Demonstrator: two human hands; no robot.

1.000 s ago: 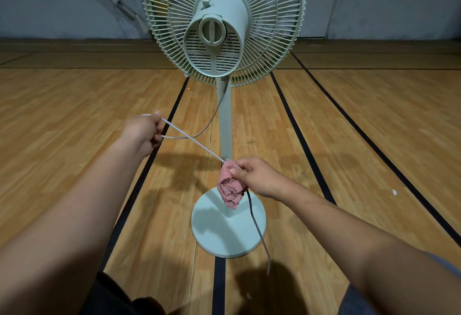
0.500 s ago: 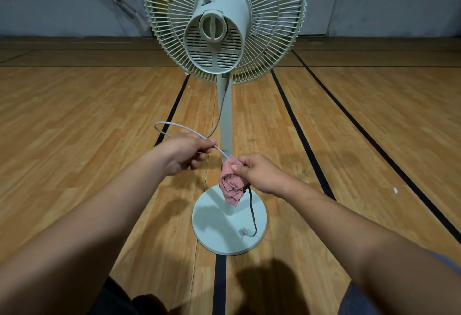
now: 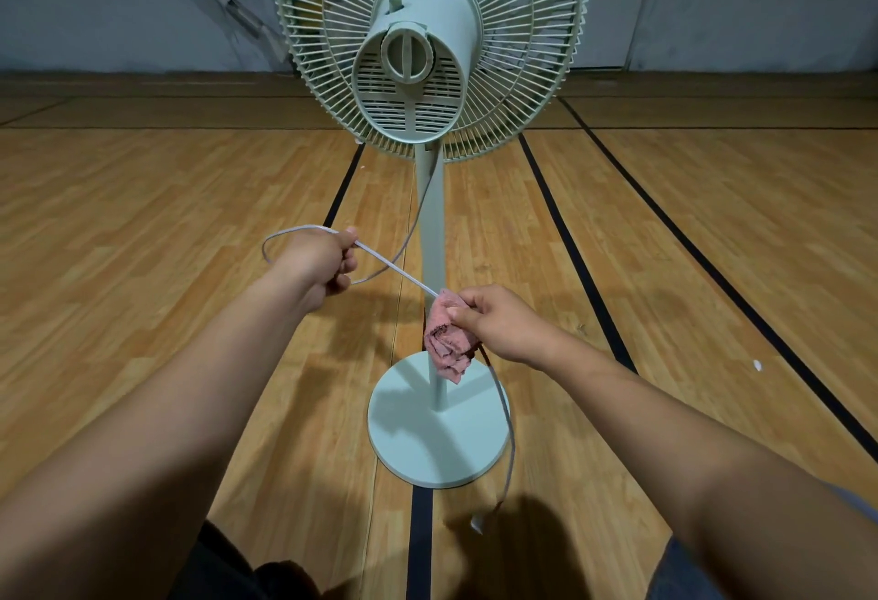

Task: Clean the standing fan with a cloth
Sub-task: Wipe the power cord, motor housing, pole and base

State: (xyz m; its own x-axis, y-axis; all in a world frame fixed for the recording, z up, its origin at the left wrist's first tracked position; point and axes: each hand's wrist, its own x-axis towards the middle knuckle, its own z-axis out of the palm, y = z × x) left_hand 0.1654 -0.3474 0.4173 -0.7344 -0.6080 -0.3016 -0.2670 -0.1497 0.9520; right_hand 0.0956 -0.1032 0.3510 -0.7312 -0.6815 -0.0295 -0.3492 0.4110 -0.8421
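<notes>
So, mid-frame, the left hand (image 3: 316,264) grips a loop of power cord (image 3: 394,268); the right hand (image 3: 499,324) pinches a pink cloth (image 3: 446,345), seemingly around it.

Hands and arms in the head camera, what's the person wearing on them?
Nothing visible: left hand and right hand are ungloved, no rings or watch, forearms bare. A grey fabric edge by the right upper arm may be a sleeve.

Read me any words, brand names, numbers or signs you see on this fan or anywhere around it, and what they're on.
No text can be read. The fan's motor housing, round base and pink cloth show no lettering; the cord's plug is too blurred to tell.
</notes>
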